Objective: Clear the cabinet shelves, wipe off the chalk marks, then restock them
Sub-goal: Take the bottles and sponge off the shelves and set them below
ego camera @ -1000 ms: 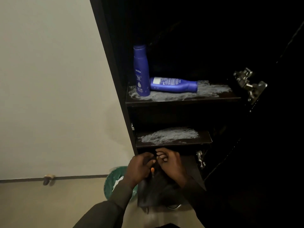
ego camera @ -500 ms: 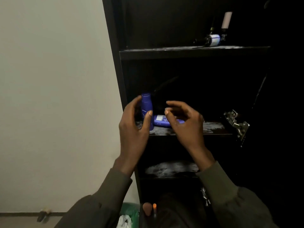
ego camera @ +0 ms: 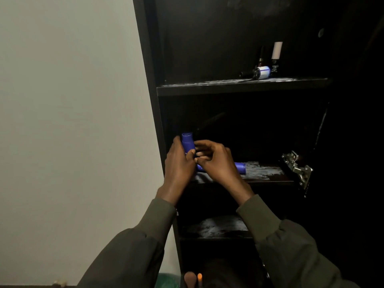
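Cabinet (ego camera: 149,100): dark, door open, three shelves visible in the head view. Middle shelf (ego camera: 268,180) carries white chalk smears (ego camera: 261,170) along its right half up to the front edge. Upright blue bottle (ego camera: 187,142) stands at the left end of this shelf; left hand (ego camera: 179,166) is wrapped round it, thumb across the front, fingers behind. Second blue bottle (ego camera: 240,167) lies on its side just right of the first, cap end pointing toward the shelf's right edge. Right hand (ego camera: 218,160) covers its near end with fingers curled; whether they actually grip the bottle cannot be told. Top shelf (ego camera: 228,88) also chalked, small bottles (ego camera: 264,72) near its right end. Lower shelf (ego camera: 218,228) shows chalk across the surface. Metal hinge (ego camera: 297,169) sits at the right edge of the middle shelf.
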Motion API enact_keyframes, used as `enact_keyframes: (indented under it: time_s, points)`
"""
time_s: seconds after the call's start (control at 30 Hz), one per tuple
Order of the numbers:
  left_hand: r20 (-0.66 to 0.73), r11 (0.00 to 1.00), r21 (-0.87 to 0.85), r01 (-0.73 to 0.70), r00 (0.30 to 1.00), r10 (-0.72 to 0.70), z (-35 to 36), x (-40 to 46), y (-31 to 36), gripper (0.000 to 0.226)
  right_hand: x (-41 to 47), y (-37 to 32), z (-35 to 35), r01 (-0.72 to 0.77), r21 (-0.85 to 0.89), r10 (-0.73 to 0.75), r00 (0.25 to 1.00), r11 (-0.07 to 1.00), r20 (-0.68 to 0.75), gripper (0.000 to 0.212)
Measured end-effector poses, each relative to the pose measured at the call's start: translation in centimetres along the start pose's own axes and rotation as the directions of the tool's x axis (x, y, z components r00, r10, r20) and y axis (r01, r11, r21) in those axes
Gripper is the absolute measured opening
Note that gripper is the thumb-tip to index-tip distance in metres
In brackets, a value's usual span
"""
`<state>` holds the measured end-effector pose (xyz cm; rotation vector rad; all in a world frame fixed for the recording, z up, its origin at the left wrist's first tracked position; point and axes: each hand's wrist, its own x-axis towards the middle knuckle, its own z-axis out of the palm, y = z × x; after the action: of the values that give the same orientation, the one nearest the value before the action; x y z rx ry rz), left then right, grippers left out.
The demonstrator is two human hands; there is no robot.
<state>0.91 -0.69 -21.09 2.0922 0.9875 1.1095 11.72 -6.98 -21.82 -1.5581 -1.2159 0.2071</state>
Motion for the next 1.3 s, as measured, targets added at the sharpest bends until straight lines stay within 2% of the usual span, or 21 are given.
enact_keyframes:
  time_s: [0.3, 0.47, 0.67, 0.73, 0.97, 1.13, 1.3]
  points:
    - [-0.126, 0.975, -0.106, -0.194, 0.976, 0.18, -0.8, -1.8, 1.0, 0.043, -1.1, -0.8, -1.7, 0.032, 0.153, -0.033, 0.999, 0.988, 0.002, 0.05]
    - [-0.03, 0.965, -0.179, -0.19, 0.982, 0.188, -2.5, -4.0, 1.8, 0.052, -3.8, -1.6, -3.5, 0.054, 0.117, -0.06, 0.997, 0.992, 0.051, 0.05]
    - [0.142, 0.953, -0.234, -0.189, 0.964, 0.226, -2.3, -9.1, -1.7, 0.075, -8.8, 0.9, -2.7, -0.094, 0.184, 0.054, 0.976, 0.978, 0.211, 0.049]
    - [0.177, 0.953, -0.218, -0.21, 0.952, 0.25, -2.0, -11.0, -3.5, 0.073, -10.5, 2.5, -1.6, -0.135, 0.194, 0.082, 0.962, 0.972, 0.259, 0.047]
    - [0.22, 0.978, -0.154, -0.143, 0.96, 0.175, 1.4, -17.7, -11.2, 0.054, -16.4, 8.6, 3.1, -0.254, 0.16, 0.19, 0.924, 0.954, 0.333, 0.044]
    - [0.249, 0.991, -0.096, -0.095, 0.962, 0.116, 3.4, -21.0, -15.5, 0.053, -19.3, 12.3, 5.9, -0.302, 0.134, 0.241, 0.906, 0.944, 0.347, 0.041]
    - [0.343, 0.998, -0.007, -0.055, 0.938, 0.054, 4.4, -23.0, -18.4, 0.055, -21.2, 15.8, 8.3, -0.303, 0.049, 0.27, 0.902, 0.952, 0.337, 0.041]
